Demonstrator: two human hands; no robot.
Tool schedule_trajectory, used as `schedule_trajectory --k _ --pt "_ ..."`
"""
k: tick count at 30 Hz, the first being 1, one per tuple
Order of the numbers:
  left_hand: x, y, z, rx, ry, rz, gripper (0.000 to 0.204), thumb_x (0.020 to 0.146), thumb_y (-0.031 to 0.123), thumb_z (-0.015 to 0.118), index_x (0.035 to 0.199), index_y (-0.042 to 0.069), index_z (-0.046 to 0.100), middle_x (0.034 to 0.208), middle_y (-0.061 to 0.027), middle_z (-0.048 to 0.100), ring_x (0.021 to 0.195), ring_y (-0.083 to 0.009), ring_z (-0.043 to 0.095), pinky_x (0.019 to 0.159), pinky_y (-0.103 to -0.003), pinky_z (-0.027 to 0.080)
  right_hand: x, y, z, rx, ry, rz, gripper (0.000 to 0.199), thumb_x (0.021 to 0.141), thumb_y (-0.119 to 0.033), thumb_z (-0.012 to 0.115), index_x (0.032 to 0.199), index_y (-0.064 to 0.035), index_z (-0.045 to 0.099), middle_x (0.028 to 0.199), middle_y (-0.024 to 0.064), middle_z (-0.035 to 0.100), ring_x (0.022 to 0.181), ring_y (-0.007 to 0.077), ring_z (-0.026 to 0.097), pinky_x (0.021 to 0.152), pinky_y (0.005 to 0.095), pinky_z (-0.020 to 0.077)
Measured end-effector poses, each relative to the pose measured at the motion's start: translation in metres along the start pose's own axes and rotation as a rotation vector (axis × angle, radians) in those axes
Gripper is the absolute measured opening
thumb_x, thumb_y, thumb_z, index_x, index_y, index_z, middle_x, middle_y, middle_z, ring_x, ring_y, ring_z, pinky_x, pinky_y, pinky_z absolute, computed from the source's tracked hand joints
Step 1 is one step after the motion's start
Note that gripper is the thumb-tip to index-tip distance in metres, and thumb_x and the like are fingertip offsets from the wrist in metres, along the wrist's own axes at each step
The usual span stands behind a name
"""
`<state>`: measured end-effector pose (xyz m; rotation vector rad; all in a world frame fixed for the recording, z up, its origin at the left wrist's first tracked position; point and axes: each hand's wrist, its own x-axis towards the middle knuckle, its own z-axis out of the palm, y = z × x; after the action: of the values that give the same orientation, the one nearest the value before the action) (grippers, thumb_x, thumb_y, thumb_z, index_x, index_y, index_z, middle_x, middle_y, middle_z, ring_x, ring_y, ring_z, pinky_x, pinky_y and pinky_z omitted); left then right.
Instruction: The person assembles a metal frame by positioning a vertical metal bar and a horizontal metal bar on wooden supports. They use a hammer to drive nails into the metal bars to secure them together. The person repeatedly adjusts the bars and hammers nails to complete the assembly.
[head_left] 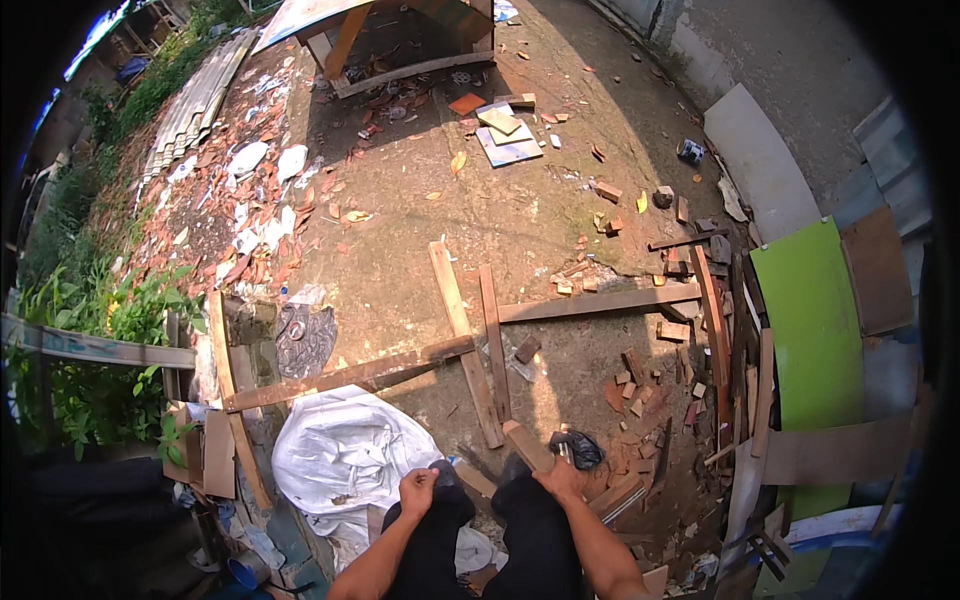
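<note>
Wooden block [527, 446], held in the right hand [563, 482] at the far end of the right leg of the dark trousers [540, 535], to the left of a crumpled black plastic bag [578, 450]. It appears short, straight-edged and brown. Being plain timber, it is judged stiff, fairly light for one hand and not fragile; its dry-looking faces should offer good friction, though the edges may splinter. A hold across the narrow width, at the middle or near end, seems best suited. The long axis runs obliquely: the free end points away from the person and leftward, the held end back toward the right palm. The right grip is closed about this near end; finger placement beneath is hidden. The left hand [418, 492] is near the white sack [345, 450], thumb and fingertips pressed together; whether something small lies between them cannot be told. Beyond, a pale plank [462, 330] lies lengthwise away from the person.
</note>
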<state>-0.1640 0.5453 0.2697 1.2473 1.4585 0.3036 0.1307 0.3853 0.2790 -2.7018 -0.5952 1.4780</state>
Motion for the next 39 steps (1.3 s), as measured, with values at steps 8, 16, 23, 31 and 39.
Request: schedule_trajectory --k 8,16,23,31,39 --pt "0.062 -0.065 0.023 -0.032 -0.182 -0.041 0.029 0.096 0.023 0.068 0.087 -0.005 0.068 0.077 -0.0024 0.067 0.069 -0.0076 0.059 0.065 -0.022 0.047 0.121 0.023 0.028 -0.003 0.117 -0.023 0.069 0.067 -0.042 0.08 0.123 -0.0054 0.062 0.112 0.0216 0.069 0.106 0.0388 0.066 0.092 0.047 0.0511" --pt "0.177 -0.065 -0.003 -0.059 0.027 0.192 0.04 0.104 0.03 0.053 0.1 -0.007 0.069 0.091 -0.0124 0.072 0.089 -0.0183 0.067 0.086 -0.033 0.051 0.22 -0.003 0.015 -0.413 0.065 -0.155 0.07 0.059 -0.041 0.081 0.117 -0.0046 0.068 0.118 0.0213 0.065 0.11 0.035 0.064 0.092 0.0433 0.0526" --pt "0.326 -0.101 -0.079 -0.553 0.677 -0.01 0.108 0.085 0.061 0.067 0.151 -0.008 0.015 0.153 -0.0235 0.03 0.134 -0.0328 0.043 0.112 -0.041 0.032 0.267 -0.064 -0.029 -0.717 0.036 -0.246 0.054 0.063 -0.037 0.082 0.11 -0.0099 0.074 0.108 0.0149 0.073 0.105 0.0302 0.069 0.09 0.0402 0.0536" --pt "0.403 -0.09 -0.123 -1.098 0.795 -0.098 0.13 0.071 0.06 0.08 0.153 -0.003 0.001 0.157 -0.0244 0.022 0.134 -0.0377 0.044 0.106 -0.049 0.045 0.299 -0.065 -0.009 -0.512 0.263 -0.452 0.058 0.064 -0.038 0.08 0.11 -0.0052 0.068 0.109 0.0189 0.069 0.106 0.035 0.065 0.089 0.0454 0.0528" --pt "0.417 -0.104 -0.156 -1.093 0.974 -0.156 0.124 0.07 0.068 0.075 0.15 -0.003 0.012 0.148 -0.0228 0.038 0.129 -0.0369 0.049 0.107 -0.054 0.043 0.25 -0.045 -0.002 -0.658 0.161 -0.437 0.062 0.064 -0.038 0.08 0.114 -0.0042 0.066 0.108 0.0194 0.07 0.103 0.0362 0.066 0.09 0.0455 0.052"
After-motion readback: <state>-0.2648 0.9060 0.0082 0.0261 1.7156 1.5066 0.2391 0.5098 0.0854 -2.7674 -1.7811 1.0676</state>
